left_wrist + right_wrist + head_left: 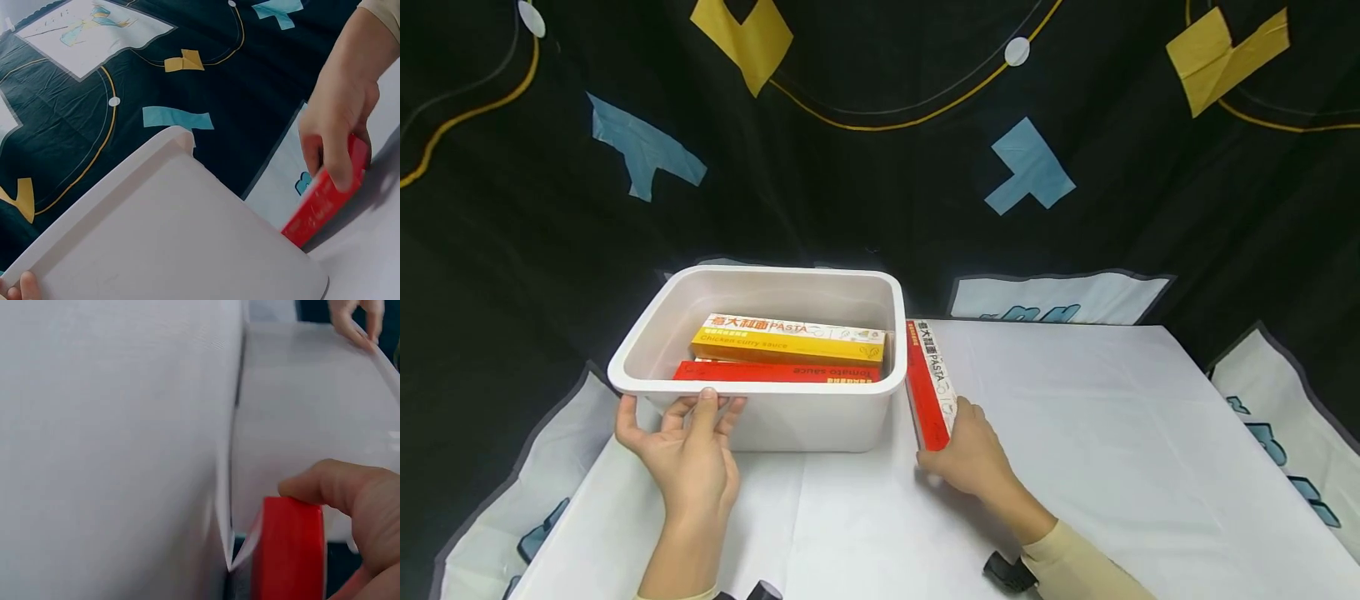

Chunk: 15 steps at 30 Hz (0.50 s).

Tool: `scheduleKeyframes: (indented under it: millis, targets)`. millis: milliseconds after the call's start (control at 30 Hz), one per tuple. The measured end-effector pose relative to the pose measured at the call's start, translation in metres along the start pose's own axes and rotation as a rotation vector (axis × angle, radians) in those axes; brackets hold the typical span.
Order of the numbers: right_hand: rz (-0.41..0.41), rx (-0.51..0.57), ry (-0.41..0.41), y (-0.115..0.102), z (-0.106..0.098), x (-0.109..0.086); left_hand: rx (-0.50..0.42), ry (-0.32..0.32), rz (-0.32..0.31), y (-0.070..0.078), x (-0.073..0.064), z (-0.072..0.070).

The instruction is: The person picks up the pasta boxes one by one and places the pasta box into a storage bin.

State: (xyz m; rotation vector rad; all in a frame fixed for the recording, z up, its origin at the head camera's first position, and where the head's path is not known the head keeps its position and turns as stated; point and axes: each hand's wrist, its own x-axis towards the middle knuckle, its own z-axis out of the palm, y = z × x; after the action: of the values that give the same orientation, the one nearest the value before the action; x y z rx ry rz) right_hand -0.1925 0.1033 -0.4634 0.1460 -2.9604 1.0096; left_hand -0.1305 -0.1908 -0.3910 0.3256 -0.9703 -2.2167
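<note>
My left hand (688, 462) grips the near rim of a white plastic bin (808, 421), left of its middle. In the right wrist view the fingers of that left hand (359, 325) pinch the rim. Inside the bin lie a yellow chicken curry sauce pasta box (790, 348) and, nearer me, a red tomato sauce pasta box (775, 372), partly hidden by the rim. Right of the bin, my right hand (977, 458) holds another red pasta box (928, 387) by its near end, thumb on one side and fingers on the other. This box points away from me, close along the bin's wall.
A white-covered table (1112, 442) carries everything. Behind it hangs a dark cloth (880, 200) with yellow and blue printed shapes. The bin stands near the table's back left, its far side by the cloth.
</note>
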Motion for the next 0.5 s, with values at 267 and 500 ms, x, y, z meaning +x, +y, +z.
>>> scheduleKeyframes:
  millis: [267,500]
  targets:
    - [0.108,0.322,0.065,0.018,-0.051,0.000,-0.021,-0.001,0.000,0.000,0.001,0.001]
    - [0.161,0.636,0.133,0.035,-0.090,-0.007,-0.007,0.015,-0.015,-0.001,-0.001,0.000]
